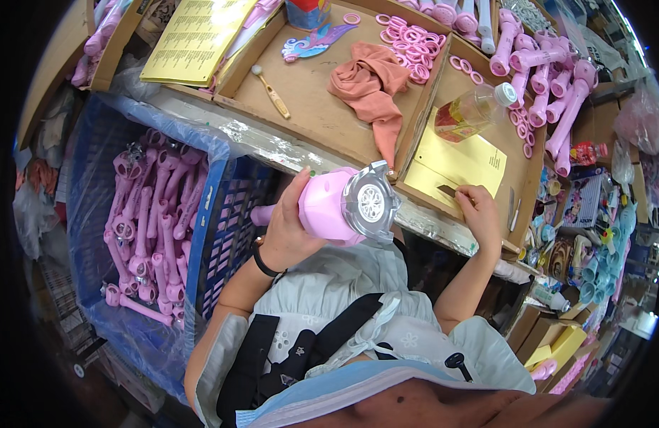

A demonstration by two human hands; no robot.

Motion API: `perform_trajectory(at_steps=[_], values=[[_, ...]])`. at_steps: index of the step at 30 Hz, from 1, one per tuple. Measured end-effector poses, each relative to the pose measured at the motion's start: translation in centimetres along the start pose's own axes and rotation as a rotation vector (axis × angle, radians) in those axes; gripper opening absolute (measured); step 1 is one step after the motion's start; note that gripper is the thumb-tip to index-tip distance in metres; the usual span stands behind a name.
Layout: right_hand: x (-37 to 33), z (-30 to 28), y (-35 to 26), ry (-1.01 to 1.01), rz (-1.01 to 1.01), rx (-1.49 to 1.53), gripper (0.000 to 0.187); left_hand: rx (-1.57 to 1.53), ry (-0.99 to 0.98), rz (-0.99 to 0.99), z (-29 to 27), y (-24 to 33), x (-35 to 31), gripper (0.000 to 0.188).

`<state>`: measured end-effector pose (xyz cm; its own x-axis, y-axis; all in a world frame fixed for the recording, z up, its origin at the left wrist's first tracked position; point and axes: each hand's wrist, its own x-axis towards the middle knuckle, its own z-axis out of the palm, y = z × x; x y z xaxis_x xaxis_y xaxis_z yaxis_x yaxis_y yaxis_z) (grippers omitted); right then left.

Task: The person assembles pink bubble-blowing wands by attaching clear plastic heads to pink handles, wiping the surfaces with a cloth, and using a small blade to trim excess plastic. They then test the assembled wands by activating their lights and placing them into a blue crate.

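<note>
My left hand is wrapped round a pink plastic toy wand. Its head points to the right and bears a clear, grey-edged cap with a white flower-like pattern. The handle end sticks out behind my palm. Over the front edge of the tray my right hand is pinched on a small dark flat piece, whose kind I cannot make out. Beneath that piece lies yellow printed paper. A bottle with yellowish liquid stands on the paper.
A blue lined crate full of pink wands stands at my left. The cardboard tray holds a brush, a salmon cloth, a winged piece and pink rings. More wands are heaped at the right.
</note>
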<state>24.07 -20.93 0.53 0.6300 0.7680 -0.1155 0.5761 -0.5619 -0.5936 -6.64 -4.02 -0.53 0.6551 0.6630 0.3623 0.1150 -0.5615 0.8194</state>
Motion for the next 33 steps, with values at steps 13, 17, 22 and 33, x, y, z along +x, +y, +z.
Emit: perform_trajectory(at_steps=[13,17,22,33], values=[[-3.7,0.7,-5.3,-0.064,-0.195,0.401,0.016,0.067,-0.004,-0.065,-0.3,0.2,0.3,0.100],[-5.8,5.3,-4.5,0.177,-0.156,0.175,0.016,-0.056,0.000,-0.100,-0.2,-0.2,0.6,0.105],[-6.2,7.9,-1.1,0.544,-0.455,-0.298,0.016,-0.017,-0.027,-0.086,-0.1,-0.4,0.7,0.106],[-5.8,4.5,-8.9,0.275,-0.522,0.435,0.034,0.098,-0.123,0.049,1.3,1.1,0.9,0.090]])
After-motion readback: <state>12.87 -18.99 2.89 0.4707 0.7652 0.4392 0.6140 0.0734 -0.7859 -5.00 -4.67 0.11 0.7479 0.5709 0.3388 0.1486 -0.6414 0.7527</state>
